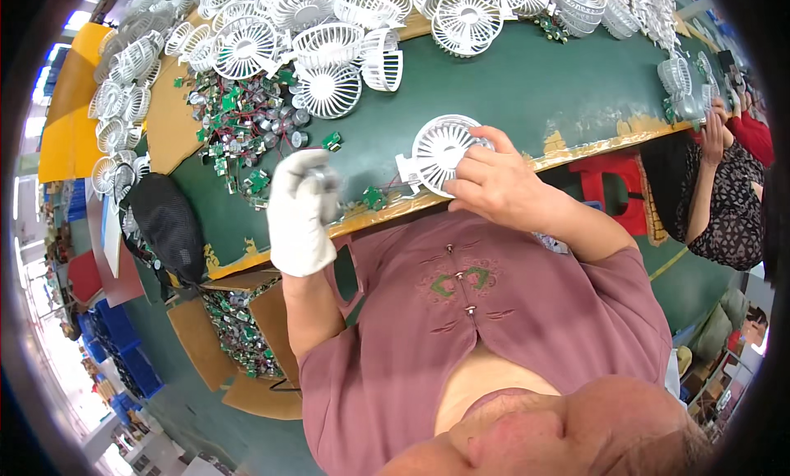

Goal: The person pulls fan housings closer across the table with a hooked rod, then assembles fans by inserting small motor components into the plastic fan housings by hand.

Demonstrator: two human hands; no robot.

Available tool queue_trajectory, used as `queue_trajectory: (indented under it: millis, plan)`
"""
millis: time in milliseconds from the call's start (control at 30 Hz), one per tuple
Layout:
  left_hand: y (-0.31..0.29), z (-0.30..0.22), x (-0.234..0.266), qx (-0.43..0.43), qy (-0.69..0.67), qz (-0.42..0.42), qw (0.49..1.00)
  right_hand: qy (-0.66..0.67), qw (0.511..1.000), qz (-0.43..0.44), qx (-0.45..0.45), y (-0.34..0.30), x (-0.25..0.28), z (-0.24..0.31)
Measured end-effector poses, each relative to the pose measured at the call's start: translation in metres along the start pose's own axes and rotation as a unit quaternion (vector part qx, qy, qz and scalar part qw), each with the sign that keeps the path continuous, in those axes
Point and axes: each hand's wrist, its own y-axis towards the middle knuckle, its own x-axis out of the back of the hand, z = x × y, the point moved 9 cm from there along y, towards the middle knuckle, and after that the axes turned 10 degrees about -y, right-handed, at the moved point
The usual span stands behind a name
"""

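My right hand (498,176), bare, grips the right rim of a white round fan grille (444,151) at the table's near edge. Its ribbed face is up and its square neck points left. Beside that neck lies a small green circuit board (374,198), with thin red wires running toward the grille. To the left, my left hand (304,213) wears a white glove and is raised with curled fingers. Something grey shows at its fingertips, too unclear to name. Just beyond it sits another green board (332,141).
A heap of small motors with wired green boards (247,118) lies at the left, under many piled white grilles (329,89). A black mesh-covered object (167,225) stands at the table's left edge. Below is an open carton (267,311) of boards. A co-worker (720,180) sits far right.
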Motion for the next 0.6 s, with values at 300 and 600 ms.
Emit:
queue_trajectory:
  millis: [300, 600]
  plan:
    - [-0.018, 0.039, -0.071, 0.148, 0.133, 0.115, 0.973, 0.122, 0.986, -0.106, -0.032, 0.015, 0.029, -0.004]
    - [-0.008, 0.007, -0.106, -0.131, 0.508, 0.178, 0.832, 0.033, 0.991, -0.102, -0.081, 0.018, 0.031, -0.021]
